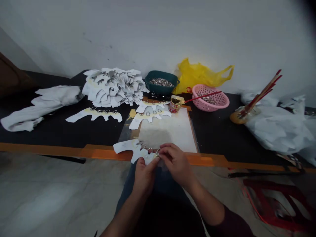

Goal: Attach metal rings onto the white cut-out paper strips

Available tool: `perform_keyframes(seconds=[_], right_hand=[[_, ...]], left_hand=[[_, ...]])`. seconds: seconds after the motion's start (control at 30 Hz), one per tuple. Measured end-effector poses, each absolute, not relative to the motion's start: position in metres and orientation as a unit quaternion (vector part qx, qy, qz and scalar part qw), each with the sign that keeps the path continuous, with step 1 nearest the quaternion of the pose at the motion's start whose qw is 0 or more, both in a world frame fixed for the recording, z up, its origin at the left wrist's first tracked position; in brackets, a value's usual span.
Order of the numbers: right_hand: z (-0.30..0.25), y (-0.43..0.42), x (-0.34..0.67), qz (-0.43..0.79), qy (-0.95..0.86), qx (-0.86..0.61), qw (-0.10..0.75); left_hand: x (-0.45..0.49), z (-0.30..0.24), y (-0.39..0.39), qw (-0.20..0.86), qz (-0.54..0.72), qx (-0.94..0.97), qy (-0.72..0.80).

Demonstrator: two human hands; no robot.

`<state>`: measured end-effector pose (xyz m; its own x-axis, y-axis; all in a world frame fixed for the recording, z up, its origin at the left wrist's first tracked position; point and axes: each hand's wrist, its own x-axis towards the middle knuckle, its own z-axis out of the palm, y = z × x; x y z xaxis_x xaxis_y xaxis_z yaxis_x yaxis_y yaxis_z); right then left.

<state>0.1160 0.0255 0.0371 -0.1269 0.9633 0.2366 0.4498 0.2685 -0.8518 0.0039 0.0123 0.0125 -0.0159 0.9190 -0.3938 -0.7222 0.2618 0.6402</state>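
Observation:
My left hand (145,174) grips a white scalloped fabric piece (124,146) by its lower right part, thumb on top. Metal rings (142,144) stand along the piece's upper edge. At the right end of that edge, my right hand (175,161) pinches a small metal ring (157,152) against the fabric. Both hands are at the table's front edge, close together. Beyond them, similar white pieces (149,117) with rings lie on a pale board (177,128), and another such piece (96,114) rests on the black table to the left.
Behind are a heap of white pieces (116,87), a green basin (161,82) and a pink basket (209,97) of metal parts. A small can (175,104) holds a red stick. A yellow bag (202,77), a jar of brushes (238,115) and a red stool (278,204) are also present.

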Motion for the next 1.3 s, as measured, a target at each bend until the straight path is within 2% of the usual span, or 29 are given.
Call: perform_keyframes(seconds=[0.27,0.4,0.47,0.57,0.63,0.7,0.77,0.9,1.03,1.17,1.3], right_hand=[[0.037,0.053,0.123,0.283,-0.713,-0.519,0.377],[0.033,0.064,0.135,0.218,-0.72,-0.541,0.377],[0.03,0.067,0.14,0.211,-0.739,-0.525,0.365],[0.025,0.067,0.143,0.203,-0.766,-0.497,0.352],[0.023,0.067,0.144,0.189,-0.772,-0.49,0.358],[0.021,0.067,0.146,0.178,-0.775,-0.483,0.367],[0.02,0.068,0.15,0.169,-0.774,-0.48,0.376],[0.02,0.071,0.157,0.164,-0.769,-0.475,0.395],[0.02,0.07,0.154,0.094,-0.772,-0.462,0.426],[0.016,0.065,0.151,-0.05,-0.794,-0.412,0.445],[0.016,0.062,0.152,-0.08,-0.8,-0.402,0.438]], left_hand=[[0.01,0.001,0.021,0.693,0.584,0.152,0.394],[-0.012,0.006,0.002,0.654,0.499,0.315,0.473],[-0.024,0.016,0.004,0.546,0.454,0.477,0.518],[-0.029,0.033,0.035,0.291,0.442,0.684,0.502],[-0.025,0.04,0.065,0.223,0.383,0.768,0.463],[-0.018,0.042,0.091,0.27,0.298,0.814,0.419],[-0.012,0.042,0.106,0.361,0.253,0.804,0.399],[-0.007,0.041,0.111,0.552,0.278,0.687,0.383],[-0.007,0.041,0.107,0.717,0.322,0.442,0.433],[-0.005,0.042,0.103,0.753,0.338,0.348,0.443],[-0.003,0.047,0.098,0.765,0.355,0.318,0.434]])
